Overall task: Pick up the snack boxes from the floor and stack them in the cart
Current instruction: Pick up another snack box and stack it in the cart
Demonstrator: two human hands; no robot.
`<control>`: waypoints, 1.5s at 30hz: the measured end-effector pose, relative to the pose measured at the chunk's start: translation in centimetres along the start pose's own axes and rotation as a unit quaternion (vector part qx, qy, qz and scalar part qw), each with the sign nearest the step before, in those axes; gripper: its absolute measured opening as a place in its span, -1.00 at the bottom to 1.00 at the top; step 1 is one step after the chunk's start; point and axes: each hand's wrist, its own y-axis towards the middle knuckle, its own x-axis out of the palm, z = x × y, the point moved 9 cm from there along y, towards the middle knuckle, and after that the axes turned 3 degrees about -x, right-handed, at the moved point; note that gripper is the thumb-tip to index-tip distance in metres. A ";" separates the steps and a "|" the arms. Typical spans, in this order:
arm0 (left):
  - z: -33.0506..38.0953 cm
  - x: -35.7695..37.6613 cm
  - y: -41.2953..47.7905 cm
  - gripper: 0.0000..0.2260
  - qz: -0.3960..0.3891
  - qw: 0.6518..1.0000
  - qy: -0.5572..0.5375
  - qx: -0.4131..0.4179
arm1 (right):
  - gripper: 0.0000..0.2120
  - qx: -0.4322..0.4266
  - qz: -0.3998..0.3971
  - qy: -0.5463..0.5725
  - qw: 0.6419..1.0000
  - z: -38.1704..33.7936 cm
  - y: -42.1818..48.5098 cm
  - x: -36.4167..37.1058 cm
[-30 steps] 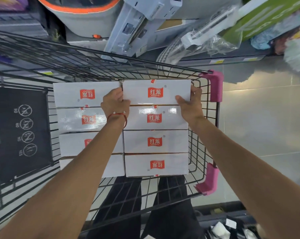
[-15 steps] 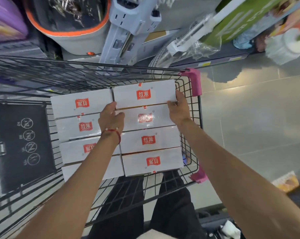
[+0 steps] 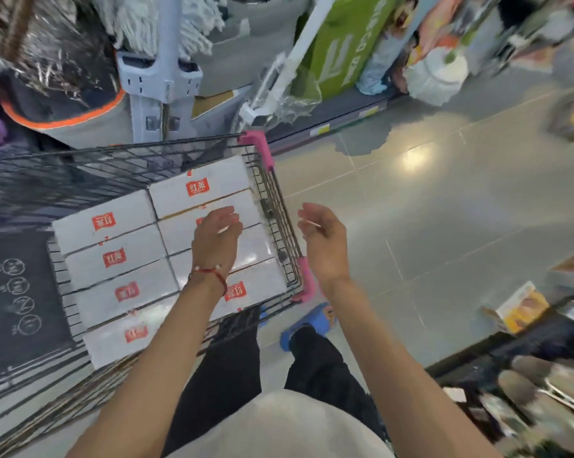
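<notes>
Boxes [image 3: 113, 259] in cart [image 3: 280, 209] look stiff, light and smooth, best gripped at both short ends; left hand [image 3: 216, 238] and right hand [image 3: 323, 241] hold nothing, fingers [image 3: 224, 214] loosely curled.

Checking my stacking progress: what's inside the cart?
White snack boxes with red labels, two columns of four showing, sit in the cart. The left hand covers part of the right column; anything beneath this top layer is hidden.

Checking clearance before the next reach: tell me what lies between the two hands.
In the head view, the cart's wire side wall stands between the left hand and the right hand.
</notes>
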 end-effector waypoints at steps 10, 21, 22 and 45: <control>3.8 15.0 -13.9 -0.78 -0.093 0.993 -0.019 0.073 | -0.71 0.023 0.071 0.102 0.992 1.3 -5.9 -18.6; 8.5 35.7 -23.9 -0.73 -0.277 0.952 0.071 0.114 | -0.75 0.046 0.250 0.250 0.934 3.4 -10.2 -37.5; 8.9 37.2 -24.3 -0.74 -0.289 0.947 0.080 0.117 | -0.75 0.050 0.261 0.260 0.928 3.5 -10.1 -38.8; 20.9 80.1 -32.9 -0.83 -0.501 0.786 0.326 0.158 | -0.78 0.105 0.514 0.419 0.741 2.8 -1.4 -70.4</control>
